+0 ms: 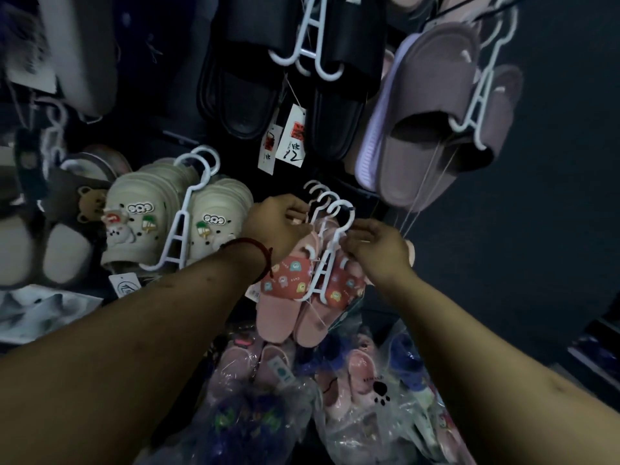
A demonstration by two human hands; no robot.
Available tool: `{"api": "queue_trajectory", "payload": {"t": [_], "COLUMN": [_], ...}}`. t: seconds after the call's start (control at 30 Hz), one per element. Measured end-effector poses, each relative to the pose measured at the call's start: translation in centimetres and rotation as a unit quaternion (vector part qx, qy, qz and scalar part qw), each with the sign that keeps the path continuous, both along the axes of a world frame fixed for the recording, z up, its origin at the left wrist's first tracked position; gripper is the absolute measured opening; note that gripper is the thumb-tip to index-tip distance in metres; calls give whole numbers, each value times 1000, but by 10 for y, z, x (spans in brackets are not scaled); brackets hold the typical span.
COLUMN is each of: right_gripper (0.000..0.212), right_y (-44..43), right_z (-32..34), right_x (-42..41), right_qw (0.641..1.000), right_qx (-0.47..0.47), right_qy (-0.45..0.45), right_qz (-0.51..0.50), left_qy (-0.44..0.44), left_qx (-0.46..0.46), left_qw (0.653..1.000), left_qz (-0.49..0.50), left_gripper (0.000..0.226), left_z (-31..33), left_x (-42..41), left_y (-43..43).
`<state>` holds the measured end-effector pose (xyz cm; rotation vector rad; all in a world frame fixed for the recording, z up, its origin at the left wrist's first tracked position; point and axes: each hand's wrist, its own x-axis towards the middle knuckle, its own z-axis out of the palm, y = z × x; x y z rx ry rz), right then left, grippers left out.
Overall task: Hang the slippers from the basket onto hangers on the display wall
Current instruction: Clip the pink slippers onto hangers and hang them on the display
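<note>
The dark display wall (pixel 553 196) fills the frame's upper part. At centre, pink slippers (pixel 292 297) are hung on a white hanger (pixel 327 263). Its neck is gripped by the left hand (pixel 278 226); the right hand (pixel 379 250) is laid against it, its grip unclear.

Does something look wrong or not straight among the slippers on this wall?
Nothing looks damaged. Only the pink slippers on the white hanger hang tilted, because the left hand and right hand are both at the hanger. The beige clogs also lean slightly.
</note>
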<state>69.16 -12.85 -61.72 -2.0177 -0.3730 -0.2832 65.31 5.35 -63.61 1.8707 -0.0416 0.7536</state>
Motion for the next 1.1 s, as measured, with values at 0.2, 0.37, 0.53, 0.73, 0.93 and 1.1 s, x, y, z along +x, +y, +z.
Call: {"api": "queue_trajectory", "payload": {"t": [0.2,0.37,0.53,0.73,0.93,1.1], "right_gripper": [43,34,21,20,16,24], "right_y": [20,67,113,173,217,240], "right_z": [-3,-3,-3,5,29,36], "right_x": [-41,-56,-52,-23,30,68], "right_qw": [998,995,989,991,989,989], "right_qx": [-33,-46,-57,-32,-45,-61], "right_qy": [-44,-77,-97,-88,-111,-115], "right_qz": [30,53,91,96,85,65], "left_qy": [17,27,14,2,21,70], "left_qx": [40,107,145,113,98,169], "left_qw": [998,989,976,971,976,975], "left_qz": [54,102,161,209,195,129], "left_gripper": [30,31,28,22,21,24], "left_z": [-12,-13,-14,-5,20,32], "left_x": [-45,-85,-102,-82,-22,35], "left_y": [36,85,137,195,236,245]}}
